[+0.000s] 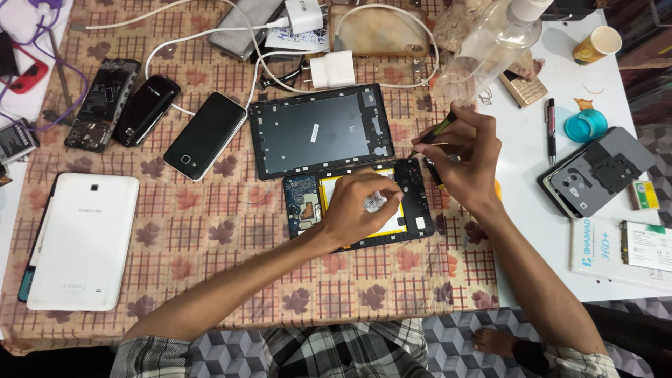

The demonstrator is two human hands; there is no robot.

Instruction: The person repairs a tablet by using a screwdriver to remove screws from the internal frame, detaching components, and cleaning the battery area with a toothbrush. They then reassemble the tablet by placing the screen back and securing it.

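At table centre, on the brown leaf-patterned checked cloth (210,231), lies an opened black tablet body with a yellow-edged battery and blue circuit board exposed (413,203). The left hand (357,210) rests on top of it, fingers curled together and pressing down on the battery area. At about 2 o'clock from that hand, the right hand (462,157) has its fingers pinched shut on a slim black screwdriver with a green band (437,131), the tool tilted, its lower end near the tablet body's upper right corner. Just at 12 o'clock of the opened body lies the detached dark grey rectangular back panel (322,129), edges nearly touching. At 9 o'clock, well apart, sits a white tablet face down (84,241). At 10 o'clock lie a glossy black phone (205,135) and, beyond it, two more dark handsets. A clear plastic bottle (486,49) stands at 1 o'clock; white chargers and cables spread along 12 o'clock.
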